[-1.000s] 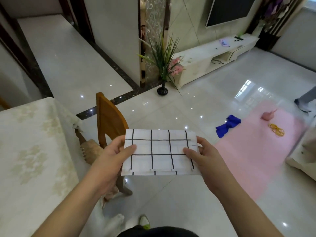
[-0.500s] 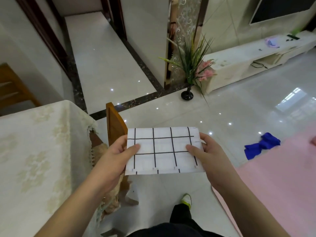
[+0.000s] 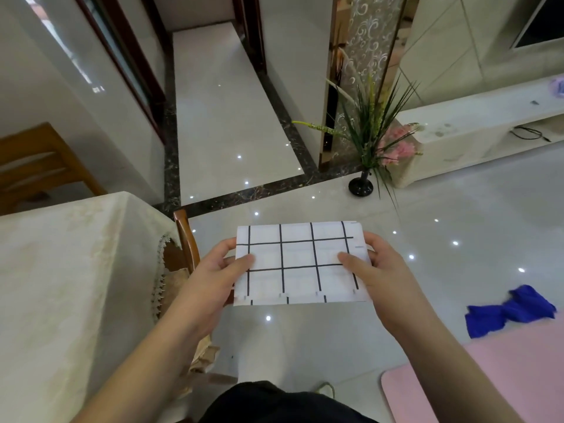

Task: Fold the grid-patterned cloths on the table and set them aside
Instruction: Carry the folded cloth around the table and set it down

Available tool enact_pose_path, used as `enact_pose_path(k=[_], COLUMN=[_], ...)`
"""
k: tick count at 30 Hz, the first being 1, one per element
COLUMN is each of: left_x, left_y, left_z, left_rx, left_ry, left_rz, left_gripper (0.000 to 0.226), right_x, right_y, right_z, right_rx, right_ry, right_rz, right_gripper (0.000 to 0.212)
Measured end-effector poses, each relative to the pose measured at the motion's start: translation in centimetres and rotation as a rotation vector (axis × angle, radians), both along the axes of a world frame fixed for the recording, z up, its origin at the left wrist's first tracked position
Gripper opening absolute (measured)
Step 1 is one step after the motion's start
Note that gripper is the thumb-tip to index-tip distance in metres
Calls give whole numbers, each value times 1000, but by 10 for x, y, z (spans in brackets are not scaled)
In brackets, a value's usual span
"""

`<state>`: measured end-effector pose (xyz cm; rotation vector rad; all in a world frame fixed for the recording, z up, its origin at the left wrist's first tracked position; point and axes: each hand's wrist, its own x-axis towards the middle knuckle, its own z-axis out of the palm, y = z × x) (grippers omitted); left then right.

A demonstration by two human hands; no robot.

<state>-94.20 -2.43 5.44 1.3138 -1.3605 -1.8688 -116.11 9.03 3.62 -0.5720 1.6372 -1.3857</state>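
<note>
Folded grid-patterned cloth held flat in mid-air over the tiled floor, off the worktop, which lies to the left of the grip. Left hand clamped on the cloth's left edge, thumb on top; right hand clamped on the right edge, thumb on top, fingers underneath. Grip on both sides unchanged from half a second ago; cloth same folded shape, same orientation. View has swung left: the worktop and a wooden chair beside it now take more of the frame, the blue cloth and pink mat sit further right of the grip.
</note>
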Motion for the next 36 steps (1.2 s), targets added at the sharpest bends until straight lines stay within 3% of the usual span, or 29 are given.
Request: enact_pose_path(k=[14,36], left_x=[-40,-5], left_y=[-74,-305], left_z=[-20,-34], left_rx=[-6,-97], left_ry=[0,-141], left_rz=[108,382], left_gripper=[30,34], right_x=[-48,-32], right_y=[-94,-406], right_z=[-14,-9], right_rx=[38,93], right_ry=[31,122], right_rz=[90,423], right_gripper=[37,39])
